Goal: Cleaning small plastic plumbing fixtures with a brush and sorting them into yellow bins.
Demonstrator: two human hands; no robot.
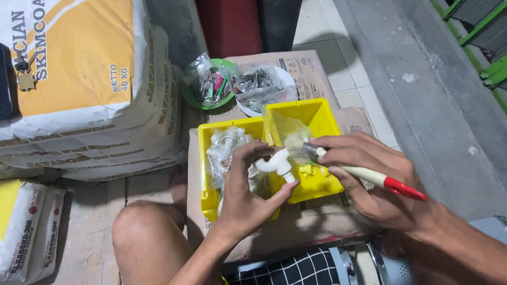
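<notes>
Left hand (250,188) pinches small white plastic tap (275,161), light, rigid, slick; right hand (371,176) grips red-handled brush (366,175) beside it.

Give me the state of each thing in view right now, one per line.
Left hand: grip closed on the white plastic tap.
Right hand: holding the brush, bristles at the tap.
Two yellow bins: open-topped, holding bagged parts.
Green bowl: filled with bagged small hardware.
Sacks: stacked, sealed.
</notes>
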